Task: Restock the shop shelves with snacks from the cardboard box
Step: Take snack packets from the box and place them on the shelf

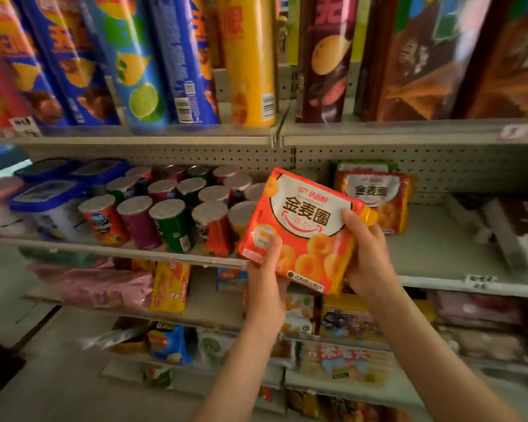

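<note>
Both hands hold one orange snack pack (302,236). The left hand (265,281) grips its bottom corner, with the thumb on the front and the other fingers hidden behind. The right hand (366,254) grips the other side, its fingers (352,219) curled over the pack's edge. The pack is tilted, up in the air in front of the middle shelf (439,248). Just past the right fingers, more packs (375,196) like it stand on that shelf. Beyond the left thumb sit little round cans (171,214). High above the fingers stand tall tubes (134,62).

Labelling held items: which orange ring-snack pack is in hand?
The tilted front pack, gripped by left hand and right hand; the matching pack stands on the middle shelf behind it.
</note>
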